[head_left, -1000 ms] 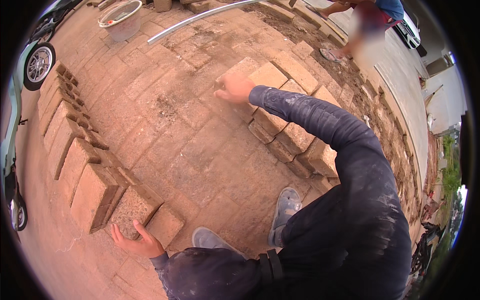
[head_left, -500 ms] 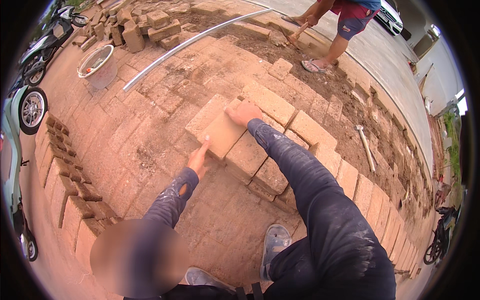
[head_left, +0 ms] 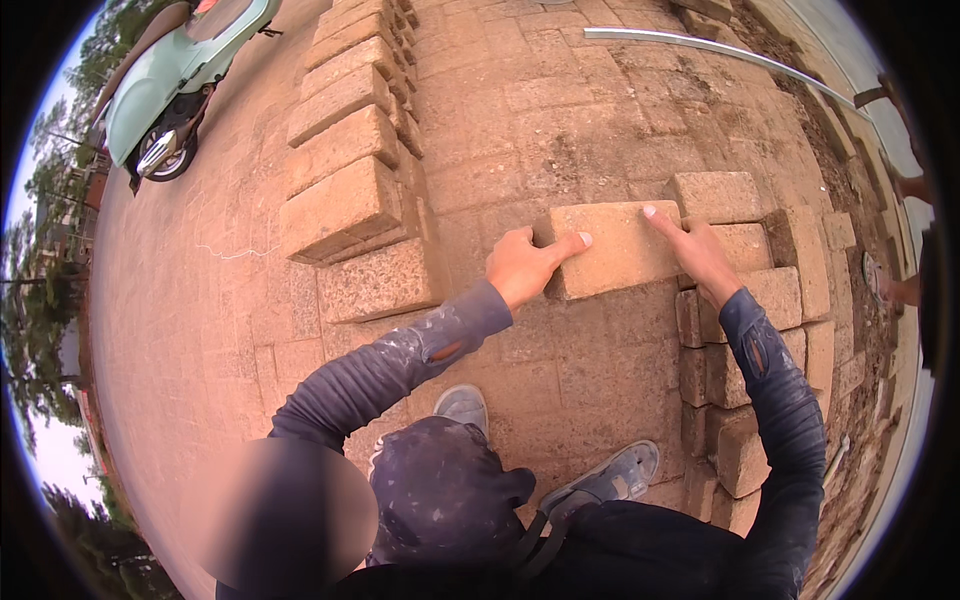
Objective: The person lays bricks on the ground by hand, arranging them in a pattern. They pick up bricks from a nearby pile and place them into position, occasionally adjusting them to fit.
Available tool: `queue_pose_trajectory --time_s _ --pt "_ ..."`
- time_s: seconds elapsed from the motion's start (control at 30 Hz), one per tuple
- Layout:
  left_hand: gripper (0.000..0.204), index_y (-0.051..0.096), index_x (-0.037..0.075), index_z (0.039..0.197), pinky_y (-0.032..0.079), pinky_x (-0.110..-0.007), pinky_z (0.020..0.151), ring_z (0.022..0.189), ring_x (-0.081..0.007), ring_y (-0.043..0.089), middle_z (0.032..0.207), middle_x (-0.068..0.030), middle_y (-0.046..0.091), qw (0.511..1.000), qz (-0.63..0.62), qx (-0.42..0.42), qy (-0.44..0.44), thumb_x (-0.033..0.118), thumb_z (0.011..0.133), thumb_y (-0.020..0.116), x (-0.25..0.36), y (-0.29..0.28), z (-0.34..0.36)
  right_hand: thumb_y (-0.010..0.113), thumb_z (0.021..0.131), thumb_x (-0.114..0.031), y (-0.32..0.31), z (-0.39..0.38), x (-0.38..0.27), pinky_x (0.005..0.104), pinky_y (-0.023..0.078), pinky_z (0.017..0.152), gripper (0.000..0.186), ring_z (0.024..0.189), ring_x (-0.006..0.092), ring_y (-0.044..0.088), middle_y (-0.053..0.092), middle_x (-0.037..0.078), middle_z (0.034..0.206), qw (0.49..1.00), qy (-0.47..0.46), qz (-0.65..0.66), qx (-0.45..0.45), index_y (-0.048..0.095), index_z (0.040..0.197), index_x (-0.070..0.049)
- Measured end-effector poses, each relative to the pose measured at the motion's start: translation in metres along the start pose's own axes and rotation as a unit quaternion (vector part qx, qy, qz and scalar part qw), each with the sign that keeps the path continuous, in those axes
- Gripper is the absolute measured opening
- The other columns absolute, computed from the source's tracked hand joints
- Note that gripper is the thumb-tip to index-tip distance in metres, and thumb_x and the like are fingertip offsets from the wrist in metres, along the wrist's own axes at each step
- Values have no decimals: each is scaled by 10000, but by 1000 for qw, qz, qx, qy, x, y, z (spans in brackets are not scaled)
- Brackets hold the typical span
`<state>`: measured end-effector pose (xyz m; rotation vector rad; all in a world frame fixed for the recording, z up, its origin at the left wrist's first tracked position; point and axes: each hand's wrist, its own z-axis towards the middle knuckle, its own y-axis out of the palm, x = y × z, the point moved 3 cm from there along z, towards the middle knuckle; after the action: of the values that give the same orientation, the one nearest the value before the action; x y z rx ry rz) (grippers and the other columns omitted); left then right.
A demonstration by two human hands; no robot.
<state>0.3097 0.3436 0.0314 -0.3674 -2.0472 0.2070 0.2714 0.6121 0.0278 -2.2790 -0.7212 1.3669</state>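
A tan paving block (head_left: 618, 245) is held in front of me over the brick paving, just left of a stack of similar blocks. My left hand (head_left: 525, 265) is closed around its left end, the thumb lying on top. At the right end my right hand (head_left: 700, 255) grips it the same way, its thumb near the far corner. The fingers under the block are hidden. Close beside my right forearm rises the stack of paving blocks (head_left: 775, 295). To the left of my left hand stands a long row of stacked paving blocks (head_left: 345, 215).
A pale green scooter (head_left: 185, 80) is parked at the far left. A long metal straightedge (head_left: 690, 42) lies across the far paving. At the right edge, another person's foot (head_left: 877, 280) shows beside bare soil. My shoes (head_left: 625, 470) are on the paving below.
The block has come off the stack and moved left, now gripped at both ends. My left hand has gone from pointing at it to holding it. The view has turned left.
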Motion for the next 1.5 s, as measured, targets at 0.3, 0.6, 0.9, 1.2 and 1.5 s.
queue_pose_trajectory --time_s 0.3,0.6,0.9,1.2,1.5 --pt "580 646 -94 1173 487 -338 898 1004 -240 655 1084 -199 690 953 -90 280 70 420 908 688 -86 -198 -137 634 806 -708 167 -83 -160 412 523 856 911 976 367 688 685 307 1034 958 -177 30 -226 636 1096 156" --pt "703 414 -62 1429 307 -496 1116 1342 -425 400 1432 -300 431 776 307 539 112 425 963 615 -159 -222 -116 674 840 -533 206 -62 -163 425 530 890 705 1026 402 670 679 285 1088 907 -339 5 -251 646 1165 92" --pt "562 446 -7 1432 327 -472 1120 1361 -383 413 1458 -224 450 784 366 446 229 334 1004 570 -92 -170 -82 651 825 -413 -87 138 57 479 529 881 489 973 421 667 675 293 1016 907 -73 -240 338 688 958 56" --pt "481 494 -6 1399 319 -468 1133 1373 -380 413 1460 -215 463 747 432 469 188 313 1041 459 -103 -185 -81 611 818 -610 -105 213 122 476 483 973 759 1140 401 612 642 260 1190 917 134 -238 292 613 1189 52" --pt "481 506 4 1387 310 -461 1135 1378 -373 401 1480 -211 438 756 420 469 179 330 1039 438 -94 -177 -81 626 781 -700 -24 178 74 475 515 907 887 1045 423 651 649 284 1139 950 21 -237 200 584 1184 89"
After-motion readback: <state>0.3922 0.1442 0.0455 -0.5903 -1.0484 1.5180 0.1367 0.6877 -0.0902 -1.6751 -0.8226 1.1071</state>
